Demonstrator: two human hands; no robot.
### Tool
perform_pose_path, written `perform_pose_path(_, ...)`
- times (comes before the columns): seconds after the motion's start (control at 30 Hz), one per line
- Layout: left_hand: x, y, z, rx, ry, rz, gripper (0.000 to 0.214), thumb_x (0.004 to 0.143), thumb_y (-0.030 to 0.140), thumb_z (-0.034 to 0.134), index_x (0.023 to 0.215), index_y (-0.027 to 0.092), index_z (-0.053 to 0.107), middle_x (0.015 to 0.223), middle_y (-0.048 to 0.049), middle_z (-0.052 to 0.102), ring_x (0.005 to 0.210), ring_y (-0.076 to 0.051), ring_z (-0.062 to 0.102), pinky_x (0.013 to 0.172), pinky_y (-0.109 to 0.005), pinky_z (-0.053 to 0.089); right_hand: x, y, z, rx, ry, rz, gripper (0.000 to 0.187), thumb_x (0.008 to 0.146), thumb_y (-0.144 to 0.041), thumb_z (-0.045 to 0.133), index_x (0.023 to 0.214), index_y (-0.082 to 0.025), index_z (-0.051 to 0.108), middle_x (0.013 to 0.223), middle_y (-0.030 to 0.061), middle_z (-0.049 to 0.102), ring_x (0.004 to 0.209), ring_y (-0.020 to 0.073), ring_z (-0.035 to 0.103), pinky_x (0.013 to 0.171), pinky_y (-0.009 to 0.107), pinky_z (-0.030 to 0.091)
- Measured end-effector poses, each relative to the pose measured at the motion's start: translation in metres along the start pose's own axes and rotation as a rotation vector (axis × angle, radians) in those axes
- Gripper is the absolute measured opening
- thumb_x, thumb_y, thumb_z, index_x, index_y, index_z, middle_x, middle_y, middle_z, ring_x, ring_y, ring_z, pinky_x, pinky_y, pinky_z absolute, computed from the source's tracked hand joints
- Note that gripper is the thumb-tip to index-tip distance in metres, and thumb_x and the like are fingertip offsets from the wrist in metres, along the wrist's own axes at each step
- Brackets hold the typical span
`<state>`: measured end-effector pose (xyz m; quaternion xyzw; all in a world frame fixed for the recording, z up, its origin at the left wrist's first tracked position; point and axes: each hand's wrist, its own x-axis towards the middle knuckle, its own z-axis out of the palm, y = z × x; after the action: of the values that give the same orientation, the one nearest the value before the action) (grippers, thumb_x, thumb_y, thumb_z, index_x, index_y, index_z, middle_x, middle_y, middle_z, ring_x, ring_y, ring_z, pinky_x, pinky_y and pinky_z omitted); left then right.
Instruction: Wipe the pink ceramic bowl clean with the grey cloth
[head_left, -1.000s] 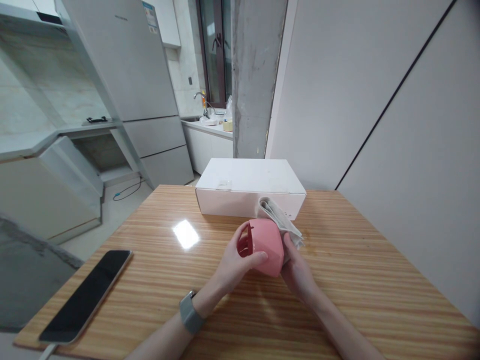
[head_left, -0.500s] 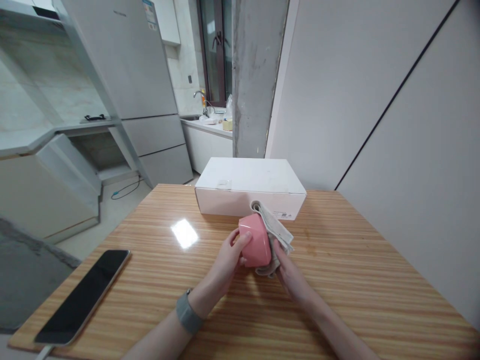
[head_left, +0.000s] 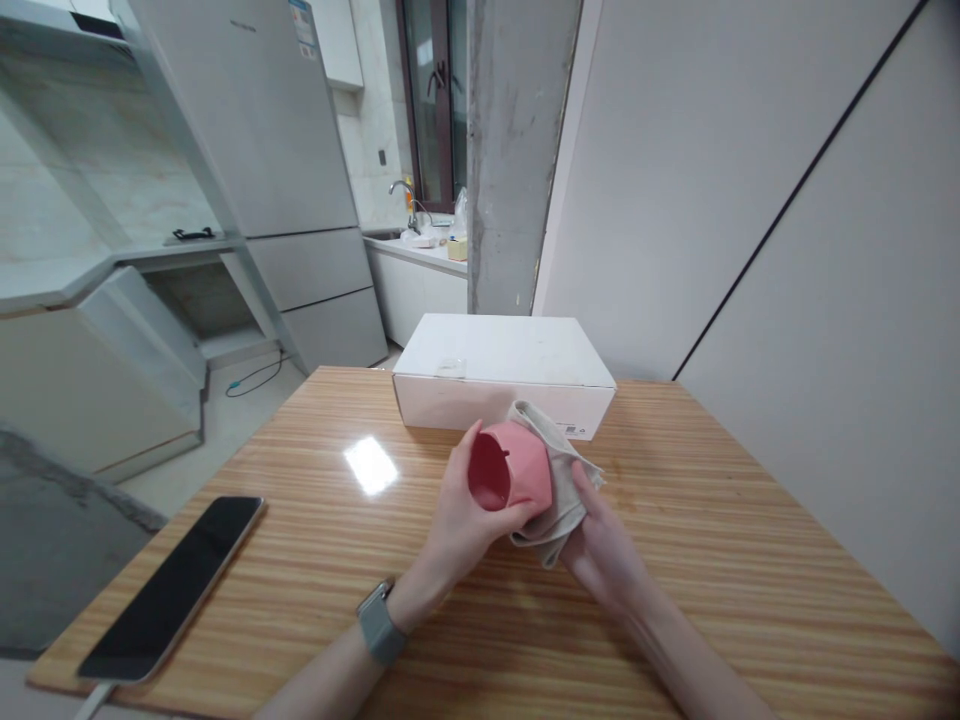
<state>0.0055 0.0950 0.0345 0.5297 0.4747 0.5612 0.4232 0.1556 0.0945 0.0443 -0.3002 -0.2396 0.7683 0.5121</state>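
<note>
A pink faceted cup is held above the wooden table, tipped on its side with its open mouth turned left. My left hand is wrapped round it from the left and below. A beige folded cloth is pressed against the cup's right side and bottom. My right hand grips that cloth from underneath. A grey watch sits on my left wrist.
A closed white cardboard box lies just behind the cup at the table's far edge. A black phone with a cable rests at the near left corner. A white wall runs along the right; a kitchen with a fridge lies beyond.
The cup has been turned in my hands: its mouth, hidden half a second ago, now faces left. The cloth has shifted lower, under the cup's right side.
</note>
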Motion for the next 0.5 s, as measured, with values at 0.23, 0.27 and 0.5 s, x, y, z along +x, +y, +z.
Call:
perform_pose_path(0.23,0.002,0.003,-0.005,0.217,0.054,0.276,0.099,0.054,0.023,0.084,0.141,0.029,0.037,0.133,-0.007,0.049,0.122,-0.028,0.047,0.104,-0.041,0.038,0.006,-0.007,-0.004,0.074,0.023,0.047,0.039,0.091,-0.05,0.047,0.103,-0.022,0.071,0.105,0.0058,0.075,0.116,0.025,0.061,0.104,0.044,0.043)
perform_pose_path(0.27,0.003,0.003,-0.005,0.214,0.074,0.269,0.098,0.055,0.023,0.084,0.141,0.028,0.037,0.134,-0.0073,0.049,0.122,-0.028,0.047,0.104,-0.041,0.038,0.007,-0.007,-0.005,0.076,0.025,0.046,0.039,0.091,-0.049,0.046,0.104,-0.022,0.071,0.106,0.0061,0.075,0.115,0.0252,0.061,0.103,0.045,0.043)
perform_pose_path(0.5,0.014,0.001,-0.016,0.161,0.218,0.198,0.091,0.058,0.023,0.081,0.139,0.026,0.04,0.134,-0.0085,0.049,0.123,-0.027,0.047,0.106,-0.043,0.036,0.001,-0.02,-0.026,0.046,0.087,0.017,0.034,0.091,-0.043,0.047,0.108,-0.023,0.069,0.11,0.0062,0.074,0.106,0.0266,0.067,0.099,0.047,0.046)
